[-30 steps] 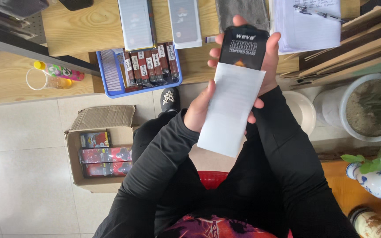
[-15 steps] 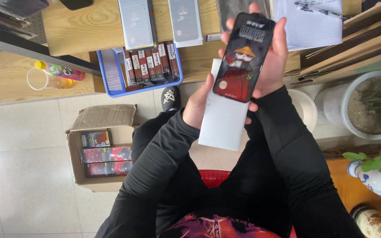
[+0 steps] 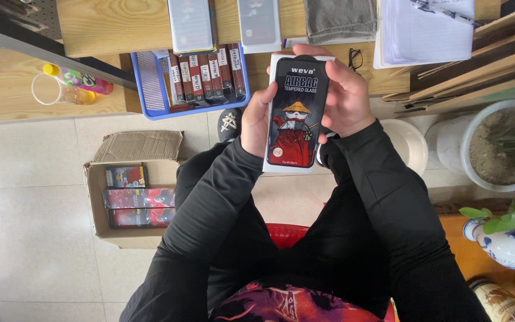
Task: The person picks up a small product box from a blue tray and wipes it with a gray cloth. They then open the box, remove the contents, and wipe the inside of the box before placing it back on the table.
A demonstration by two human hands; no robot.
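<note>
Slid back down, the black printed insert now sits fully over its white sleeve, no longer jutting above it. Left hand and right hand clasp the package's edges above the lap, near the blue basket.

Left hand and right hand raised together; fingers curled.

A black pack with a red figure on a white backing is held upright between both hands. Dark red packs stand in the blue basket. More red packs lie in the cardboard box. Two grey-white packs lie at the table's near edge.
</note>
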